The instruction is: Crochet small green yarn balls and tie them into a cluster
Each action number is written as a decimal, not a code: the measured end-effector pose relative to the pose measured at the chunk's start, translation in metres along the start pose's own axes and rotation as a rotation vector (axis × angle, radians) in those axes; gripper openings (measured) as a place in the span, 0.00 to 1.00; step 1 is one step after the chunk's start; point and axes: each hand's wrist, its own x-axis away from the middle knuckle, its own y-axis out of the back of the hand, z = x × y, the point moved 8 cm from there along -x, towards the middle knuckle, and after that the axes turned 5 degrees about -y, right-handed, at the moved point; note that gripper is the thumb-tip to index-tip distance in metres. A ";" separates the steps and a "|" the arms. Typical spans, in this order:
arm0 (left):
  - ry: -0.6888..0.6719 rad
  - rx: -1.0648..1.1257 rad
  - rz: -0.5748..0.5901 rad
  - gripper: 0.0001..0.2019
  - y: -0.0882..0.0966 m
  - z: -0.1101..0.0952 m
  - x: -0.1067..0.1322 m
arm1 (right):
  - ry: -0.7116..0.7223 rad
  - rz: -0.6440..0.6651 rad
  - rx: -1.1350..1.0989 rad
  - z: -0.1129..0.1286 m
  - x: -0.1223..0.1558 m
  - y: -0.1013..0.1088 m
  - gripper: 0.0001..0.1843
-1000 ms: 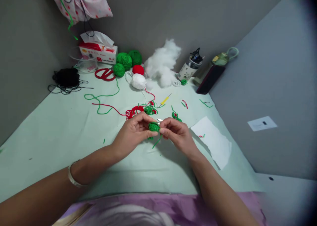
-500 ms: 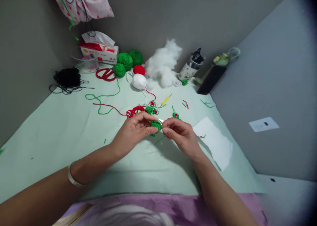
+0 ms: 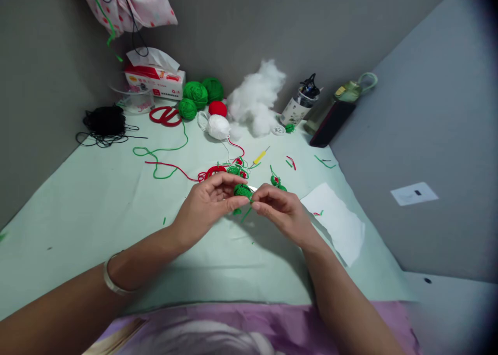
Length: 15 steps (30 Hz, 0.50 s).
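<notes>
Left hand and right hand are holding the green piece above the counter, fingers clamping it from 9 and 3 o'clock. Its tail is hanging uncut at 6. Finished-looking pieces are lying at 1 o'clock.

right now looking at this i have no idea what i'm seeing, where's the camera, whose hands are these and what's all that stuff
There is no machine here: one camera sits on a person's head and looks down at their own two bare hands. The left hand holds a small green crochet piece, and the right hand pinches its edge; a thin silvery tip shows there, too small to identify. On the pale green table lie green yarn balls, a red yarn ball, white stuffing, red scissors, a tissue box and a white paper sheet.
</notes>
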 end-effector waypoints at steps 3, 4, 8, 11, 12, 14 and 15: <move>0.022 -0.014 -0.004 0.14 0.001 0.002 0.000 | 0.077 -0.014 0.070 0.005 0.002 0.000 0.08; 0.027 -0.008 0.003 0.14 0.000 0.003 -0.001 | 0.095 -0.028 0.068 0.006 0.003 -0.001 0.08; 0.070 0.046 0.037 0.11 -0.002 0.014 -0.002 | 0.079 -0.104 -0.027 0.002 0.004 -0.001 0.09; 0.157 0.136 0.061 0.10 -0.002 0.024 -0.002 | 0.045 -0.104 -0.016 -0.001 0.001 -0.001 0.11; 0.196 0.167 0.080 0.11 -0.003 0.027 -0.001 | 0.036 -0.127 -0.005 -0.001 0.000 0.002 0.13; 0.284 0.206 0.128 0.13 -0.007 0.033 0.002 | 0.002 -0.208 -0.016 -0.003 -0.001 0.012 0.13; 0.326 0.206 0.152 0.15 -0.009 0.036 0.004 | -0.024 -0.236 -0.037 -0.005 -0.001 0.017 0.12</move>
